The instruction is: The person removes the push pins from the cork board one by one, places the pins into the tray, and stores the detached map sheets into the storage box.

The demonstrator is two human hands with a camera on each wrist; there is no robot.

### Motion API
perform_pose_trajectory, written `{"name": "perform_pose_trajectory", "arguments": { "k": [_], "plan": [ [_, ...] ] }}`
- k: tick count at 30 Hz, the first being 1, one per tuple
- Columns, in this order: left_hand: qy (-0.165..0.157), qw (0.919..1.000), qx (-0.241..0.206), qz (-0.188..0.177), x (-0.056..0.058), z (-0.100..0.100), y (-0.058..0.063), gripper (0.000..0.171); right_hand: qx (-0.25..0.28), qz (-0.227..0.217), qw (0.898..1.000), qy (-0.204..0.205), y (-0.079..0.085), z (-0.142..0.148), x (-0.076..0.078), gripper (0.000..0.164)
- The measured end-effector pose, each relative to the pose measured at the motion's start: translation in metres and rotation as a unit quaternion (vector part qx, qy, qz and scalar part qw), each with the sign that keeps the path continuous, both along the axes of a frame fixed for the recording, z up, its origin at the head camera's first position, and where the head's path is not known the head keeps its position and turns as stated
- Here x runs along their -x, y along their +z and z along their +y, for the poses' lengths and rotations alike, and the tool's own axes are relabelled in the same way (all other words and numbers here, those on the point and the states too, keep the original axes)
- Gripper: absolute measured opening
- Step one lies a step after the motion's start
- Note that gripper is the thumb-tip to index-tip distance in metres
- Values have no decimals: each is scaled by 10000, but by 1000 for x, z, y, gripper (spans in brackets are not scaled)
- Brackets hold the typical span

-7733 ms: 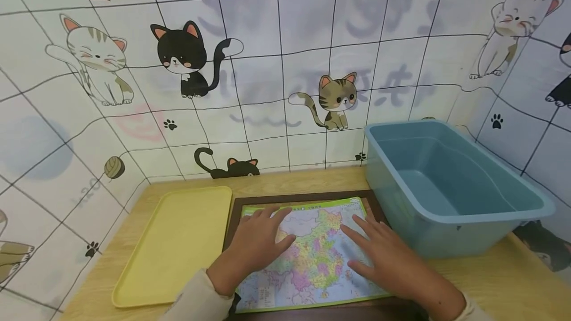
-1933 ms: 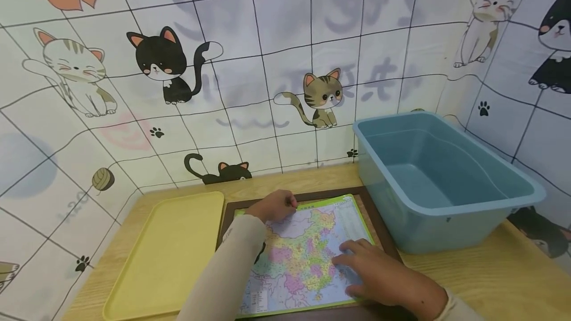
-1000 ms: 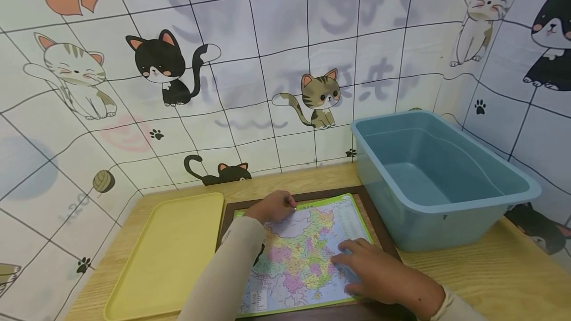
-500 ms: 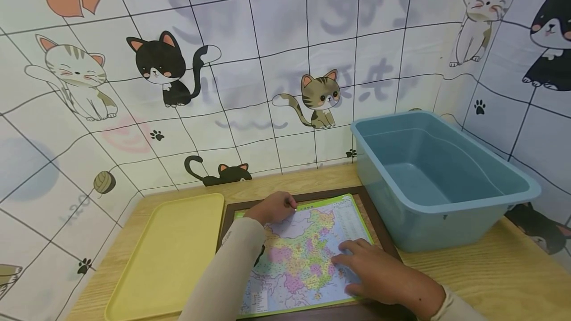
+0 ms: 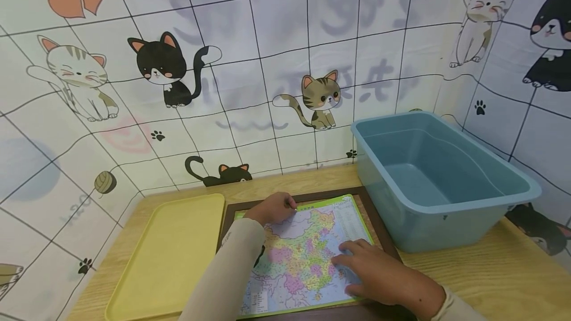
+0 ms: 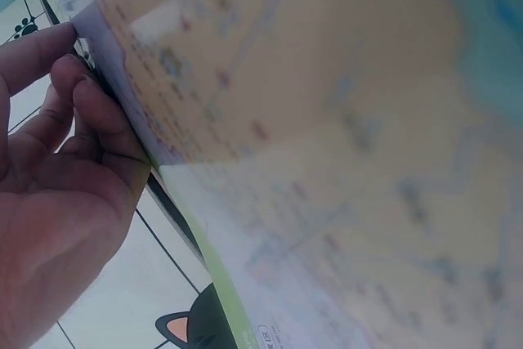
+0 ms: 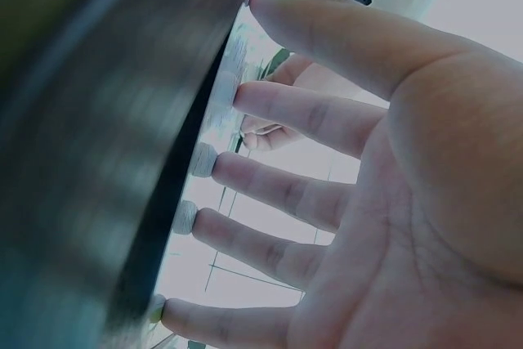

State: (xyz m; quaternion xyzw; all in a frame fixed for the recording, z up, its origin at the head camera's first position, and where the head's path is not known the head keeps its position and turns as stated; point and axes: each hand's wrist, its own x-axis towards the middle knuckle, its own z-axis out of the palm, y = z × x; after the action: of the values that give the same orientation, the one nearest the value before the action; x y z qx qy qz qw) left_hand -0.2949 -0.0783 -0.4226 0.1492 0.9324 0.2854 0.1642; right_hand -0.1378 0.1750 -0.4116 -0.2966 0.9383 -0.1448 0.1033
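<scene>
A colourful map sheet with a green border lies on a brown-framed board. At its top edge is my left hand, arm reaching across the sheet's left part. Its fingers are curled, and thumb and fingertips meet at the green border in the left wrist view, where the map fills most of the picture. My right hand rests on the map's lower right with its fingers spread. The right wrist view shows this hand with fairly straight fingers, fingertips against the sheet.
A yellow tray lies left of the board on the wooden table. To the right stands a deep blue-grey plastic tub, close against the board's frame. Cat-patterned wall covering rises behind and at both sides.
From hovering spread over the map, my left hand has moved to its top edge and curled its fingers; my right hand has come down onto the sheet. Over the last second both stay still.
</scene>
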Motion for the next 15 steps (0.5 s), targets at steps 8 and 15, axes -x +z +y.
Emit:
{"name": "perform_pose_trajectory", "arguments": {
  "k": [8,15],
  "plan": [
    [-121,9999,-72,-68,0,-2,1,7,31,43,10000,4,-2,1,0,51],
    [-139,9997,-112,-186,3,-5,-1,8,26,32,10000,-21,-1,1,0,51]
  ]
}}
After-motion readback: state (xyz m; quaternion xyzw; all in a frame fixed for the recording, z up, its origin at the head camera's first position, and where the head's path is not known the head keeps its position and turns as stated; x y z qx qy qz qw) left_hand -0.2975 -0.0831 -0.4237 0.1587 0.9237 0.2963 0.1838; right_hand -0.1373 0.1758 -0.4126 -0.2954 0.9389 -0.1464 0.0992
